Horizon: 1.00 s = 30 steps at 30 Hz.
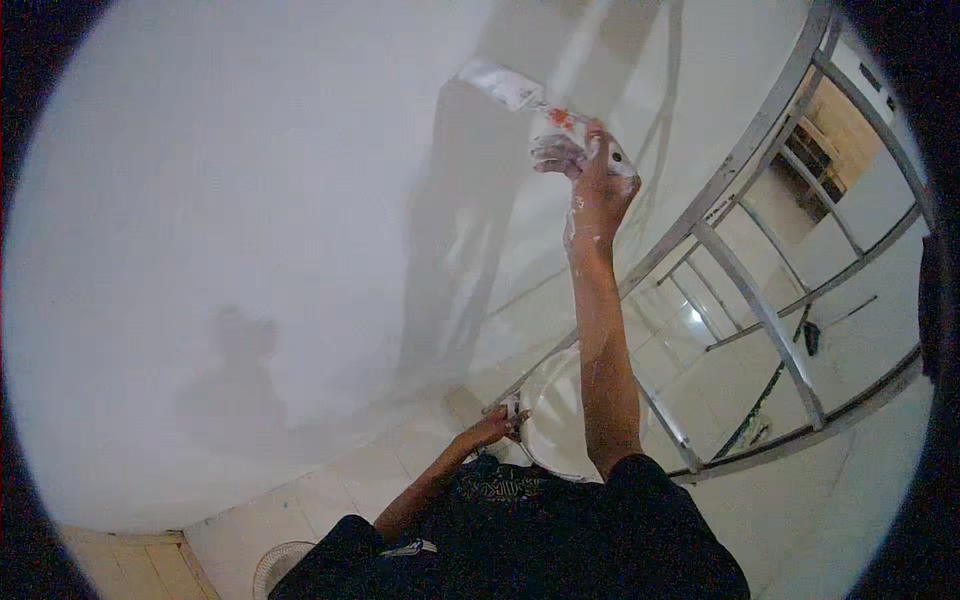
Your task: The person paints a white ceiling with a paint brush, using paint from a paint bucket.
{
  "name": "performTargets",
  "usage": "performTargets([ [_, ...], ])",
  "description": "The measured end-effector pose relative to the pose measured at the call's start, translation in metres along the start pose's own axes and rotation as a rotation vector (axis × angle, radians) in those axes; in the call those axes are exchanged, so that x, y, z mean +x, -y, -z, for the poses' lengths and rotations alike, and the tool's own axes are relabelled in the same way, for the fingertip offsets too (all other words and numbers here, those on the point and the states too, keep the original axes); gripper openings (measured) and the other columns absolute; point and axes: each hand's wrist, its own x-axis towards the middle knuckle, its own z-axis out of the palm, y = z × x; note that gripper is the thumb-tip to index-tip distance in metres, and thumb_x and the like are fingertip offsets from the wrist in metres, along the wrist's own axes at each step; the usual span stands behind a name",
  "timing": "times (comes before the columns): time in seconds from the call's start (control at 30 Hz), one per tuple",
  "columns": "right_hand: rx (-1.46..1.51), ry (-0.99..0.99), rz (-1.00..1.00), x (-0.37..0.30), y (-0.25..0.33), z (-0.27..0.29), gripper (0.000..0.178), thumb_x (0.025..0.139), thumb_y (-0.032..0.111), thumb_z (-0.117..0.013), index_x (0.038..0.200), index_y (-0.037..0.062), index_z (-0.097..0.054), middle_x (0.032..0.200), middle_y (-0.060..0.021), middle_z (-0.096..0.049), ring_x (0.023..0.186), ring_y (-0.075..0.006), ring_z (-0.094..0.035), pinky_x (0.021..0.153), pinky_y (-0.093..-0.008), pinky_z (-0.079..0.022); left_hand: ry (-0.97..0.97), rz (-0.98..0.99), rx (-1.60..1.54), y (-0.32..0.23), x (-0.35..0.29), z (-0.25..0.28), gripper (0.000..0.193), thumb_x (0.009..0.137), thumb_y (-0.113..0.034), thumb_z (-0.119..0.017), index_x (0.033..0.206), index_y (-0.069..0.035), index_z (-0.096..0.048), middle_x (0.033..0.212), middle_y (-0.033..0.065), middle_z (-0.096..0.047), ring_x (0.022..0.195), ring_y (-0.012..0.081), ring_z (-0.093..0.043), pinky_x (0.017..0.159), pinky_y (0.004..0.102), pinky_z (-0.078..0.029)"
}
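Note:
My right hand (595,165), smeared with white paste, is raised high in front of the white wall (250,180). Its fingers are closed round the handle of a putty knife (510,90), which has orange marks and a hole near its end. The wide, white-coated blade points up and left, at or very near the wall surface. Low down, close to my body, my left hand (490,428) is closed on a small whitish thing (516,412) that I cannot make out. It is beside the rim of a round white bucket (555,415).
A grey metal frame (760,310) with rungs, like a ladder or scaffold, curves along my right side. Tiled floor (320,495) lies below. A round fan-like cage (280,565) and a wooden panel (145,565) stand at lower left. Shadows fall across the wall.

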Motion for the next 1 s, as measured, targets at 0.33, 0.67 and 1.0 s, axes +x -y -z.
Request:
performTargets([
  [0.33,-0.568,0.021,-0.325,-0.055,-0.106,0.125,0.022,0.086,0.017,-0.055,0.085,-0.005,-0.056,0.072,-0.0125,-0.065,0.05,-0.0168,-0.06,0.048,-0.0291,-0.05,-0.078,-0.44,-0.077,0.021,0.0,-0.009,0.048,0.086,-0.033,-0.055,0.117,0.001,-0.043,0.106,0.0103,-0.054,0.085,0.0182,-0.058,0.074,0.0338,-0.05],
  [0.67,-0.026,0.174,-0.068,0.01,-0.025,0.032,0.032,0.087,0.021,-0.054,0.102,-0.0061,-0.048,0.09,-0.0127,-0.06,0.075,-0.0214,-0.061,0.066,-0.0329,-0.05,-0.151,-0.254,-0.119,-0.007,-0.011,-0.014,0.052,0.084,-0.042,-0.055,0.112,0.002,-0.048,0.091,0.008,-0.058,0.076,0.016,-0.057,0.067,0.0324,-0.051],
  [1.0,-0.527,-0.051,-0.378,-0.117,-0.129,0.217,0.033,0.087,0.031,-0.052,0.09,-0.0011,-0.062,0.065,-0.008,-0.063,0.057,-0.0153,-0.06,0.054,-0.0275,-0.05,-0.277,-0.194,-0.158,-0.018,-0.019,-0.035,0.052,0.085,-0.047,-0.051,0.108,0.0,-0.055,0.084,0.0048,-0.059,0.074,0.0132,-0.055,0.066,0.0287,-0.046],
])
